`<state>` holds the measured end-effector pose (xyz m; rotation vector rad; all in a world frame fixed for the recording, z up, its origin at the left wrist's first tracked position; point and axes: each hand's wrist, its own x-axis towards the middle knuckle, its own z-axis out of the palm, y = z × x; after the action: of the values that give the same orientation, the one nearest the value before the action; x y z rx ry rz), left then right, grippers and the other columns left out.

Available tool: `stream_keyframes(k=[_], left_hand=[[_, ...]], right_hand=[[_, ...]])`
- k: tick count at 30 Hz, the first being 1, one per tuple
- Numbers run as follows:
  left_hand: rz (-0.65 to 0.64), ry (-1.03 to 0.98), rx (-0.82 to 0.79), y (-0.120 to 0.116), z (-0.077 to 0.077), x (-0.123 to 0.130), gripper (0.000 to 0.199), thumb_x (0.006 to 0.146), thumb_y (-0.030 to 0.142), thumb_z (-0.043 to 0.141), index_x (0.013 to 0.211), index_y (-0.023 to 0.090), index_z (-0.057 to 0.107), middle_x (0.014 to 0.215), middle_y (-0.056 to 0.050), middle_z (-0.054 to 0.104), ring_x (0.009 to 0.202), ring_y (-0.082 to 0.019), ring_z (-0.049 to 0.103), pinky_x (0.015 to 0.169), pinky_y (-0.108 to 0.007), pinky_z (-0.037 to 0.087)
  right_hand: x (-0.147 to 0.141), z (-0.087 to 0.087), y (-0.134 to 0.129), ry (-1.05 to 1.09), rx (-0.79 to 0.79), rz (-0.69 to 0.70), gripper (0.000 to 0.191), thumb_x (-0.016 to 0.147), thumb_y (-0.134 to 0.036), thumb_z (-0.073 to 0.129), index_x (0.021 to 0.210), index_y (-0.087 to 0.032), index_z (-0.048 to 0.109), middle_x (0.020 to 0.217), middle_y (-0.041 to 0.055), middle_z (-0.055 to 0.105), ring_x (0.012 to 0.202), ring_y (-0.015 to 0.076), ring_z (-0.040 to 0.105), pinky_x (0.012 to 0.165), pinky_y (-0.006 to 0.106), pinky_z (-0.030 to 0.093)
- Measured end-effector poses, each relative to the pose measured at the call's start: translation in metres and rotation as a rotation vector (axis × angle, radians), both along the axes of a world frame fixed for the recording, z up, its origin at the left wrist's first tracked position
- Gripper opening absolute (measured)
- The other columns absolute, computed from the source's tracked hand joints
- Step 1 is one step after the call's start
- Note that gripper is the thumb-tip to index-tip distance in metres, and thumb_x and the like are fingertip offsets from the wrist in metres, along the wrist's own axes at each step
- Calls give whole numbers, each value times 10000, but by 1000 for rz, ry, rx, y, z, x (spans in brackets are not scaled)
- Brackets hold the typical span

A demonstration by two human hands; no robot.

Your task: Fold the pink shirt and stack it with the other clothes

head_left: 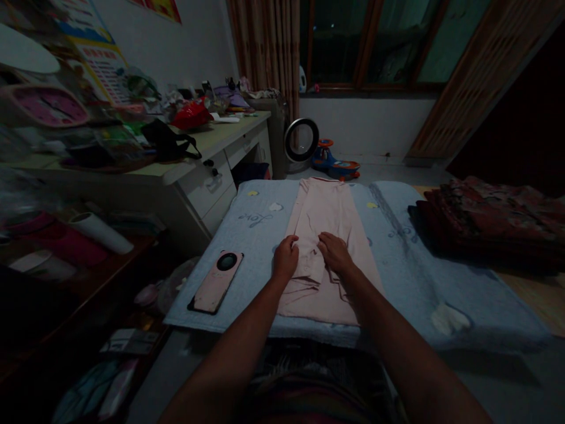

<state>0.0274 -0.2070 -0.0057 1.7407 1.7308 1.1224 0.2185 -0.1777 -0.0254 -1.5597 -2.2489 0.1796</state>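
Observation:
A pale pink long-sleeved shirt (326,206) lies lengthwise on the blue blanket, its sides turned in and both sleeves laid down its middle toward me. The cuffs rest above the hem, close to the blanket's near edge. At the shirt's left edge, my left hand (286,258) is closed, its fingers curled on the fabric beside one sleeve. My right hand (336,253) bends over the other sleeve with its fingers pinched on the cloth. The fingertips of both hands are partly hidden in the folds.
A phone (217,281) lies on the blue blanket (256,235) left of the shirt. Folded dark red cloth (494,224) is stacked at the right. A cluttered desk (207,138) stands at the left; a round fan (301,140) and a ride-on toy (335,164) are behind.

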Motion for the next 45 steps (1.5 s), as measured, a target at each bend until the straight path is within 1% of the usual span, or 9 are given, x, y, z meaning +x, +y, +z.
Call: stream_keyframes(k=[5,11,16,20,25,28,34,40,45], left_hand=[[3,238,-135,-12,8,-7,520,844,279,607,1338,198,467,810,-25,685,757,-190,646,708,-265,453],[24,455,-128,-21,4,-8,416,893,265,559,1304,228,503,1024,-100,706,903,-225,659,776,-301,446],[-13,361,-65,-26,1,-10,336,933,321,502,1263,263,538,903,-30,703,806,-193,653,722,-278,430],[-21,301,-56,-28,1,-11,401,858,339,610,1247,263,546,810,6,665,753,-180,632,672,-261,414],[35,346,-72,-28,2,-7,91,854,260,588,929,231,631,838,-15,648,783,-174,612,693,-259,412],[63,307,-16,-28,3,-9,82,867,208,540,846,215,619,929,-36,627,839,-165,605,727,-251,422],[76,242,-29,-29,4,-13,157,966,256,418,984,234,572,857,-20,655,794,-178,629,692,-259,406],[34,483,-127,-31,4,-9,163,963,251,435,1076,238,552,885,-56,683,788,-201,651,686,-277,406],[43,584,-109,-40,8,-11,201,933,243,492,1125,219,547,1057,-101,625,845,-219,636,720,-315,447]], right_hand=[[5,-8,6,68,36,-5,406,1000,-338,326,1285,-174,565,1386,115,558,1309,202,466,1086,404,330],[6,-10,5,74,54,6,390,962,-281,367,1278,-172,569,1379,116,562,1303,207,471,1086,409,327],[0,1,2,45,-14,-45,393,943,-316,424,1288,-187,562,1409,115,534,1316,233,455,1084,429,317],[-3,6,0,-6,-18,-47,441,947,-426,443,1296,-180,553,1415,132,524,1315,255,454,1073,433,327],[-4,6,-1,-77,2,-34,478,917,-459,506,1302,-179,550,1426,143,506,1322,275,443,1074,450,326],[-4,6,0,-89,6,-40,475,903,-440,537,1303,-183,546,1427,142,503,1316,273,445,1073,453,324],[-4,4,3,-63,-9,-55,439,892,-380,564,1285,-185,548,1424,134,507,1292,268,468,1063,445,340],[-2,1,4,-73,9,-33,426,890,-367,575,1280,-198,549,1399,131,529,1290,263,473,1053,437,355],[-1,-1,6,-70,3,-38,438,899,-387,560,1294,-196,542,1414,130,519,1297,263,467,1066,444,342]])
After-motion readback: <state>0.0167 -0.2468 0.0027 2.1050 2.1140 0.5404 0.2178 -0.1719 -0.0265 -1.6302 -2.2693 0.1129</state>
